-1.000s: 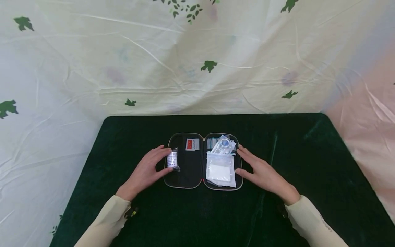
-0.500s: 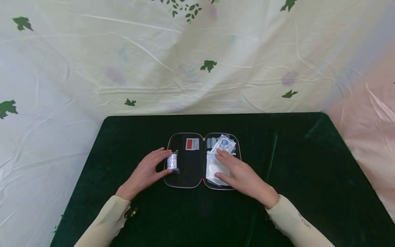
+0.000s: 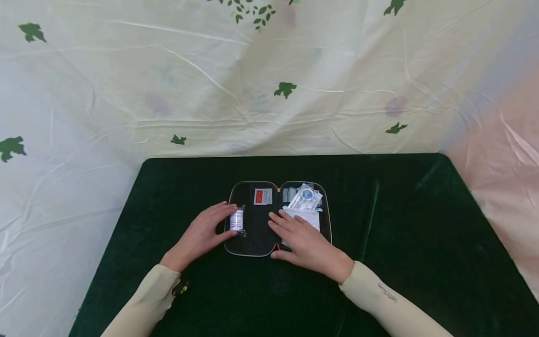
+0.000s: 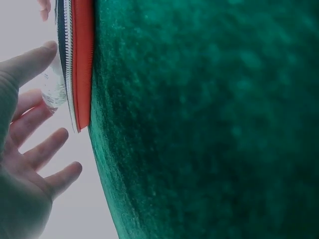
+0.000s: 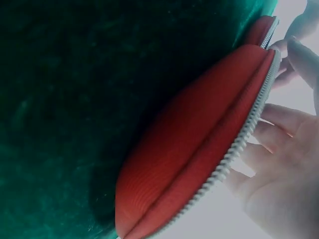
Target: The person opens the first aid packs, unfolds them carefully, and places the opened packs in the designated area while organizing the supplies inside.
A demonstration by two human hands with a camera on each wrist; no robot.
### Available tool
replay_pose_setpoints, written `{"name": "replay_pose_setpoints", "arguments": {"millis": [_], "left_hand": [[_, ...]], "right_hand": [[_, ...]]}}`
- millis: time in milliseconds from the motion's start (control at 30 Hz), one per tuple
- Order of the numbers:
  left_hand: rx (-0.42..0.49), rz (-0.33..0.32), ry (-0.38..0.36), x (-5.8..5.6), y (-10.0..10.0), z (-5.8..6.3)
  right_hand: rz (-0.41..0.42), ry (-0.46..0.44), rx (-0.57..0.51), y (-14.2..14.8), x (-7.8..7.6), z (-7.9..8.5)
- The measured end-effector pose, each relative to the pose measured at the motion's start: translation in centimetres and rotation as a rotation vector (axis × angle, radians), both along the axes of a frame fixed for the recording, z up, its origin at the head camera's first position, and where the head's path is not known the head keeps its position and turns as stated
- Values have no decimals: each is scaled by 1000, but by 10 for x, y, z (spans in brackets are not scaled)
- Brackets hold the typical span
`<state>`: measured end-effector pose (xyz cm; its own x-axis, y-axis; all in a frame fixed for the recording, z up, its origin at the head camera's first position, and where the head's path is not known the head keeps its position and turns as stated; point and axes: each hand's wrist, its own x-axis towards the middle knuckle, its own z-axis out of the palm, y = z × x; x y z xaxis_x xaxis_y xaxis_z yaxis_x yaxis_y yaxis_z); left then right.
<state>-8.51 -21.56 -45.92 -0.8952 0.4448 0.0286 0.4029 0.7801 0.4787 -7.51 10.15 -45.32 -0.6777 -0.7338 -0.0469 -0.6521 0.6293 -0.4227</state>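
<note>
An unzipped first aid case, black inside with a red zippered shell, lies spread flat. At its left rim, a white wrapped bandage roll with printed label stands between the thumb and fingers of my left hand, which pinches it end to end. The left wrist view shows the roll behind the zipper edge, other fingers spread. My right hand reaches over the right half, fingers straight, tips above the hinge. It hides part of a clear zip bag of white pads.
Above the bag lies a clear packet with a blue round piece inside. A red-and-white card sits in the left half's upper corner. Dark green velvet cloth covers the table; a pale curtain hangs behind.
My right hand has left the case's right rim and swept left across the packets to the hinge. The left hand and the bandage roll have shifted very slightly right.
</note>
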Motion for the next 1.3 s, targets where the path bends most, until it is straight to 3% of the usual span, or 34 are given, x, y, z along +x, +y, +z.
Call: {"name": "replay_pose_setpoints", "arguments": {"millis": [333, 800, 967, 1300], "left_hand": [[-15, 6, 3, -2, 3, -3], [-27, -11, 0, -7, 22, -5], [-43, -3, -16, -8, 19, -6], [21, 50, -38, -5, 14, -4]], "right_hand": [[25, 79, 120, 1, 0, -3], [5, 85, 111, 18, -2, -4], [-15, 76, 90, 10, 1, -5], [-46, 79, 62, -17, 5, 0]]}}
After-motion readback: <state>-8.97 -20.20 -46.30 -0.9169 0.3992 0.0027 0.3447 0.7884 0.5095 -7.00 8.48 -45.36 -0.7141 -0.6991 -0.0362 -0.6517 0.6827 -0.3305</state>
